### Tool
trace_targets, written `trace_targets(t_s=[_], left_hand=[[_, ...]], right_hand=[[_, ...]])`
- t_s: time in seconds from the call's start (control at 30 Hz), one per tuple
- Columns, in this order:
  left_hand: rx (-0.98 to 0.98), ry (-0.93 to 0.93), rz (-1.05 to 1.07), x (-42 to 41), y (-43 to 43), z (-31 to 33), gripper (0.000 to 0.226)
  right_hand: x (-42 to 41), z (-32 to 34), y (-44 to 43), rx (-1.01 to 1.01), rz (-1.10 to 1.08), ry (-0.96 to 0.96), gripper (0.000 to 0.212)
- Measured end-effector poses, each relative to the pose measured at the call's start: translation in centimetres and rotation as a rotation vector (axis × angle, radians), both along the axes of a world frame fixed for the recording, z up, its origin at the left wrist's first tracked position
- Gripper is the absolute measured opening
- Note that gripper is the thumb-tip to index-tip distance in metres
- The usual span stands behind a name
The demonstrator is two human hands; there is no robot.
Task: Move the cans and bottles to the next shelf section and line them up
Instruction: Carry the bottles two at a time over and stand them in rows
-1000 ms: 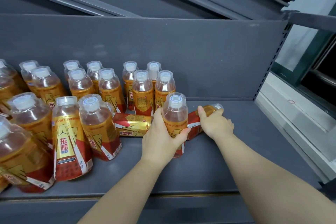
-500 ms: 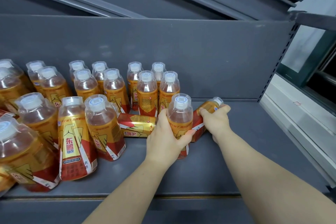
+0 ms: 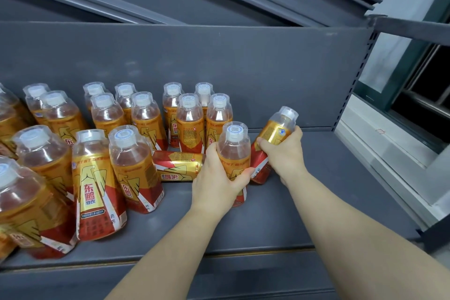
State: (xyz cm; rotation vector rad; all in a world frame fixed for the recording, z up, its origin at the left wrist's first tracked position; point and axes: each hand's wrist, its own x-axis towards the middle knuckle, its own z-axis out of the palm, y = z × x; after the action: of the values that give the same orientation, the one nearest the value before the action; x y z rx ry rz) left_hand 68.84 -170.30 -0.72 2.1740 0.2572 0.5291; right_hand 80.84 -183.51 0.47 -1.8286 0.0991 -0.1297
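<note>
Grey metal shelf (image 3: pixel 321 204), orange-and-red drink bottles (image 3: pixel 97 178) standing crowded from 9 o'clock to centre, one gold can (image 3: pixel 179 165) lying on its side among them, one bottle (image 3: pixel 277 131) tilted at the group's 3 o'clock edge

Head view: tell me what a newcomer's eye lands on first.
Two hands meet at mid-shelf: the left hand grips an upright bottle, and the right hand grips a tilted bottle beside it. Just left of them a can lies on its side. A crowd of orange bottles fills the left half of the grey shelf.
</note>
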Motion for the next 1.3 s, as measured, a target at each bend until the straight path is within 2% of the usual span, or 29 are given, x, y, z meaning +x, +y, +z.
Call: trace_targets(t_s=[0.1, 0.33, 0.4, 0.5, 0.57, 0.73, 0.87, 0.97, 1.1, 1.3], left_hand=[[-0.019, 0.002, -0.013, -0.1, 0.0, 0.1, 0.083], [-0.045, -0.031, -0.024, -0.2, 0.0, 0.0, 0.082], [-0.058, -0.042, -0.028, -0.3, 0.0, -0.1, 0.084], [-0.069, -0.046, -0.044, -0.3, 0.1, -0.2, 0.085], [-0.081, -0.043, -0.054, -0.3, 0.1, -0.2, 0.085], [-0.106, -0.044, -0.081, -0.3, 0.3, -0.2, 0.082], [-0.097, -0.038, -0.082, -0.4, 0.3, -0.3, 0.089], [-0.087, -0.037, -0.075, -0.4, 0.2, -0.6, 0.094], [-0.082, -0.009, -0.077, -0.5, 0.2, -1.0, 0.102], [-0.088, 0.004, -0.058, -0.3, -0.1, -1.2, 0.102]], right_hand=[[-1.2, 0.3, 0.0, -0.039, 0.030, -0.070, 0.106], [-3.5, -0.4, 0.0, -0.154, 0.140, -0.202, 0.115], [-4.2, -0.6, 0.3, -0.148, 0.138, -0.223, 0.107], [-4.7, -0.8, 0.4, -0.094, 0.147, -0.197, 0.082], [-5.1, -0.6, 0.1, -0.062, 0.197, -0.168, 0.077], [-5.5, -0.2, -0.7, -0.117, 0.193, -0.197, 0.076], [-6.1, -0.9, -1.7, -0.156, 0.119, -0.252, 0.088], [-6.3, -1.4, -2.2, -0.148, 0.167, -0.223, 0.093], [-6.8, -2.1, -2.8, -0.164, 0.255, -0.101, 0.080], [-6.9, -2.3, -2.9, -0.168, 0.255, -0.082, 0.078]])
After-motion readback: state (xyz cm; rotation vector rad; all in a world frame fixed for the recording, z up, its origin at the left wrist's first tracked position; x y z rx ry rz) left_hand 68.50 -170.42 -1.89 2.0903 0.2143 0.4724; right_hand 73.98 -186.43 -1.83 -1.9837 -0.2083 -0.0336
